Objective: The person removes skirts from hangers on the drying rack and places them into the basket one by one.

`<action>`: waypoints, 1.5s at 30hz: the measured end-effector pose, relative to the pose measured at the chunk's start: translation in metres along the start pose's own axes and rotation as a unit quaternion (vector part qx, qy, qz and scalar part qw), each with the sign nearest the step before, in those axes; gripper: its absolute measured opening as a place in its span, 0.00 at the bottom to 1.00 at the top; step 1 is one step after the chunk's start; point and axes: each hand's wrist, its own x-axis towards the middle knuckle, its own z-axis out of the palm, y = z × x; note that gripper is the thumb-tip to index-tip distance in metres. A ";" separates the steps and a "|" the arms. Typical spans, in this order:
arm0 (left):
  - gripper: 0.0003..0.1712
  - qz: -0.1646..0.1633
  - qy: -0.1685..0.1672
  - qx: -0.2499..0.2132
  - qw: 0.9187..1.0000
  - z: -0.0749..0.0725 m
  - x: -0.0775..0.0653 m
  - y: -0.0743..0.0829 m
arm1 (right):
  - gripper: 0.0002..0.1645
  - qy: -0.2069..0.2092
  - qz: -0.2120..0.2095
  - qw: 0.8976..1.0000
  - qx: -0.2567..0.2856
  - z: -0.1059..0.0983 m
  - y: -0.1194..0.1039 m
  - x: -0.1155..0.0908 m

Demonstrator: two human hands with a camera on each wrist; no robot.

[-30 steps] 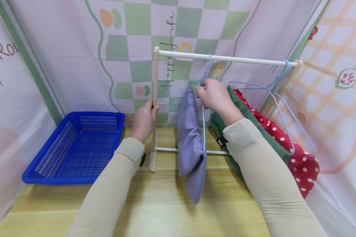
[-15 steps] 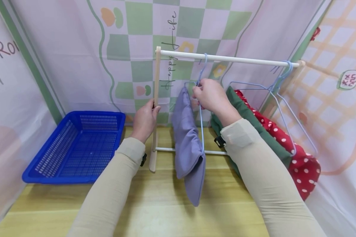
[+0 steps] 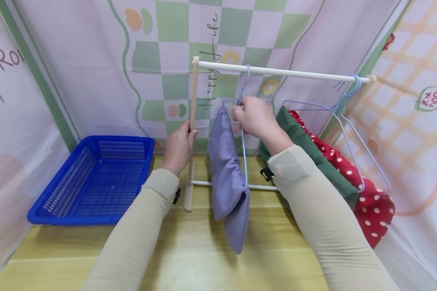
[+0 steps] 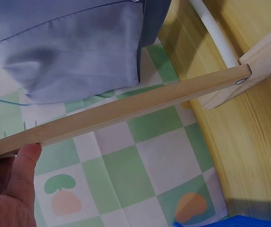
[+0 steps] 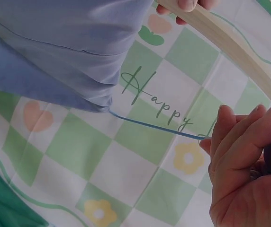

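Observation:
In the head view my left hand (image 3: pixel 178 148) grips the wooden upright (image 3: pixel 194 97) of a small clothes rack; the left wrist view shows the thumb against that wood. My right hand (image 3: pixel 256 118) pinches a blue wire hanger (image 3: pixel 244 149) just under its hook, which hangs over the white top rail (image 3: pixel 276 72). Draped over the hanger is a folded lavender cloth (image 3: pixel 227 165), its lower edge hanging above the table. Curled fingers (image 5: pixel 242 146) at the hanger's neck show in the right wrist view, with the hooked part hidden there.
At the rack's right end hang a green cloth (image 3: pixel 320 161) and a red polka-dot cloth (image 3: pixel 375 206) on blue hangers. Left of the rack stands a blue plastic basket (image 3: pixel 91 221) on the wooden table (image 3: pixel 189 250). Printed curtains (image 3: pixel 91 72) enclose the back and sides.
My right hand has slid the hanger with the lavender cloth leftward along the top rail, nearer the left upright. The left hand keeps its grip on the upright.

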 end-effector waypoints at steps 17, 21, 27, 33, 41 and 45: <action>0.20 -0.009 -0.008 0.002 1.000 0.002 0.000 0.001 | 0.18 -0.016 0.002 0.999 0.038 0.006 0.000 -0.001; 0.21 -0.008 -0.010 0.006 1.000 0.003 0.000 0.001 | 0.18 -0.011 -0.002 0.999 0.040 0.007 0.002 0.000; 0.21 -0.008 -0.013 -0.003 1.000 0.001 0.001 0.001 | 0.18 -0.001 -0.008 1.000 0.026 0.008 0.004 0.000; 0.21 -0.008 -0.006 -0.011 1.000 0.001 0.001 0.000 | 0.18 0.005 -0.012 1.000 0.015 0.009 0.005 0.001; 0.20 -0.005 0.001 -0.031 1.000 0.000 0.001 0.000 | 0.18 0.011 -0.012 1.000 0.019 0.010 0.008 0.003; 0.21 -0.008 -0.001 -0.048 0.999 -0.001 0.001 0.001 | 0.17 0.012 -0.014 0.999 0.028 0.012 0.009 0.004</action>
